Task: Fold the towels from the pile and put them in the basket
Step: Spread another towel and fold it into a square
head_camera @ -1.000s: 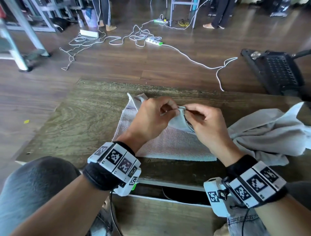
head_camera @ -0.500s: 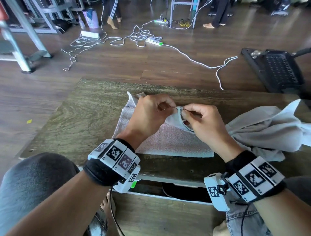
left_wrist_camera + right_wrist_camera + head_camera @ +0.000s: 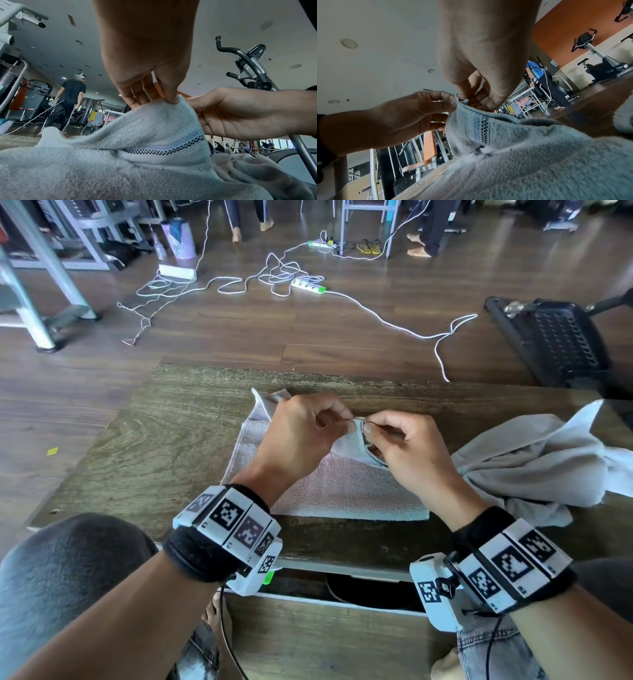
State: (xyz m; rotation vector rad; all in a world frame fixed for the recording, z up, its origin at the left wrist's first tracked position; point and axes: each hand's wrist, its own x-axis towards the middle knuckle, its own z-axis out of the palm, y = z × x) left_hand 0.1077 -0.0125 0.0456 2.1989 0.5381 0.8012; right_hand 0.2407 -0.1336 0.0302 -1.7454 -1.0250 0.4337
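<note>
The towel (image 3: 329, 491) lies in the centre of the head view, spread flat on the wooden table (image 3: 164, 440) with one corner lifted; it looks like soft, limp terry, light and not slippery, so it will likely sag wherever it is unsupported and is best taken by its hemmed corners, near the checked border stripe (image 3: 164, 151); the left hand (image 3: 301, 433) and the right hand (image 3: 404, 453) both pinch that raised corner between thumb and fingertips, close together; the pile (image 3: 534, 467) of crumpled grey cloth sits at centre right, touching the towel's edge; a black basket (image 3: 555, 337) stands on the floor at upper right.
</note>
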